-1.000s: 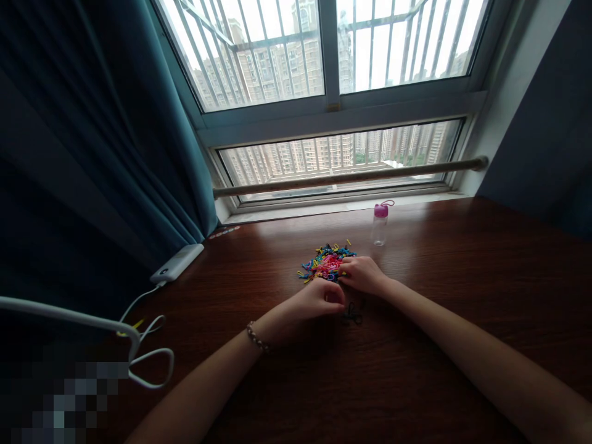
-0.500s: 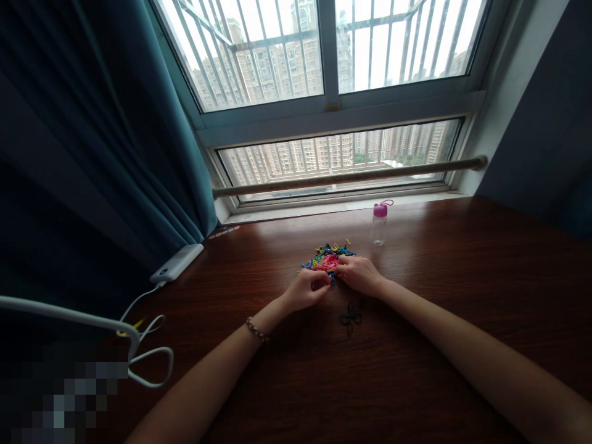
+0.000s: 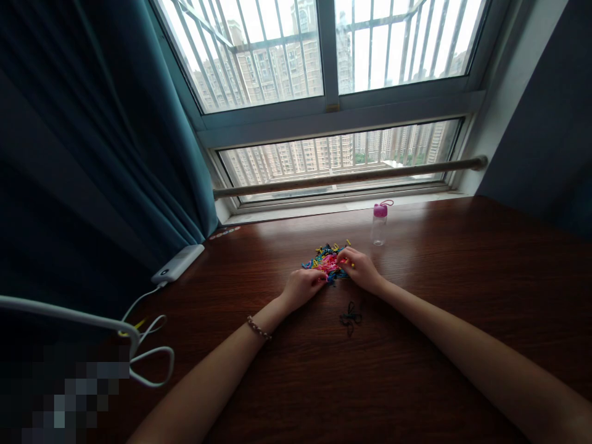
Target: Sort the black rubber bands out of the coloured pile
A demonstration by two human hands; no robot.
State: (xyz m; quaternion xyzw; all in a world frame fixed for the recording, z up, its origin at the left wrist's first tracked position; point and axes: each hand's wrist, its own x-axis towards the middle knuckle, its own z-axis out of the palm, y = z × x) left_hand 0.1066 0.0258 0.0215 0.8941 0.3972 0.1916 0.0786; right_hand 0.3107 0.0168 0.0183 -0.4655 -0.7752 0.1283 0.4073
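A pile of small colourful bands (image 3: 327,262), pink, blue, yellow and dark, lies on the brown wooden table (image 3: 416,370). At its lower left edge is my left hand (image 3: 305,287), fingers pressed together at the bands; what they pinch is too small to name. My right hand (image 3: 358,268) reaches into the right side of the pile with its fingers bent together, and yellow and red bits show at the fingertips. Nearer to me, between my forearms, a small group of black bands (image 3: 350,317) lies apart from the pile.
Behind the pile stands a clear bottle with a pink lid (image 3: 380,225). A white power strip (image 3: 178,264) with a white cable (image 3: 152,351) lies at the left by the blue curtain (image 3: 152,123). A barred window rises behind the table.
My right hand has lifted slightly up and over the right of the pile. The fingers of my left hand have closed up more at the lower edge of the pile.
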